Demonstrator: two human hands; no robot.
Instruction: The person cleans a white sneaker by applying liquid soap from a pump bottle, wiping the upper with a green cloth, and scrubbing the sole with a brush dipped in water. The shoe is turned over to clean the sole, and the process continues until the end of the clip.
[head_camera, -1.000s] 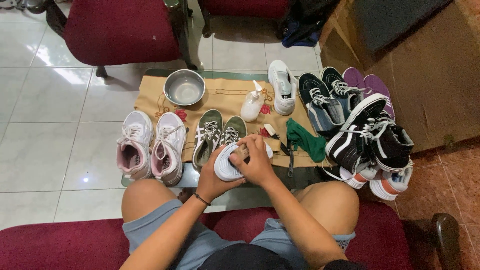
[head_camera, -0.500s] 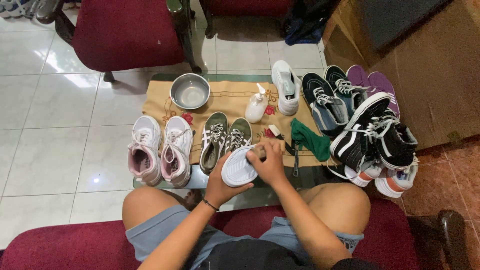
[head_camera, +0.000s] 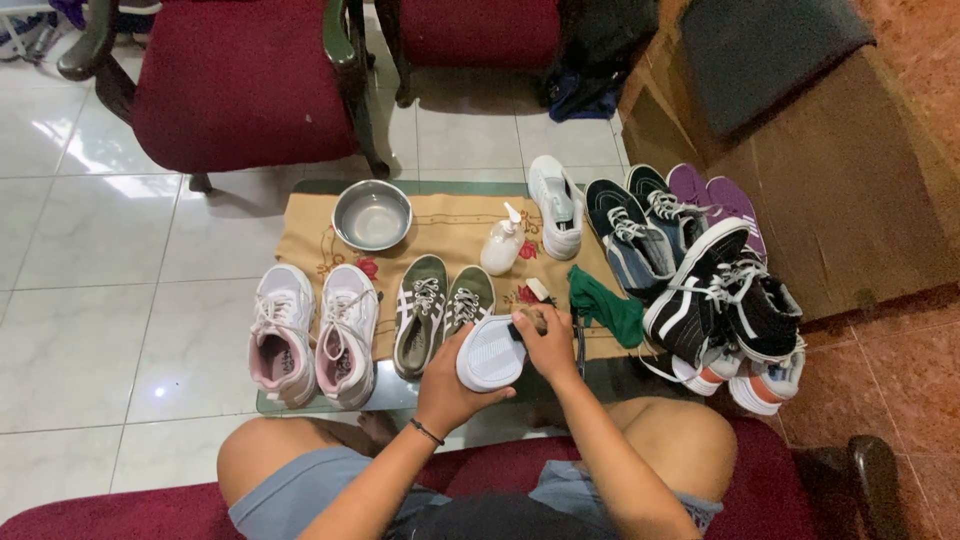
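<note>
Left edge of the low glass table (head_camera: 300, 402) has our pink-and-white sneakers (head_camera: 312, 335), then the olive green pair (head_camera: 440, 310) on the tan cloth, steel bowl (head_camera: 371, 214) behind them. Our left hand (head_camera: 448, 385) cups the white shoe (head_camera: 492, 352) sole-up at the front edge, wrapped snug; right hand (head_camera: 549, 340) pinches a small dark brush (head_camera: 520, 328) against it. Short firm strokes, shoe braced, probably work best. Green rag (head_camera: 605, 308) sits right.

A steel bowl (head_camera: 371, 215) and pump bottle (head_camera: 502, 243) sit on the tan cloth (head_camera: 450, 215); pink sneakers (head_camera: 314, 332), green sneakers (head_camera: 441, 308) (laced white), a green rag (head_camera: 605, 307) and black high-tops (head_camera: 722, 300) lie nearby.
</note>
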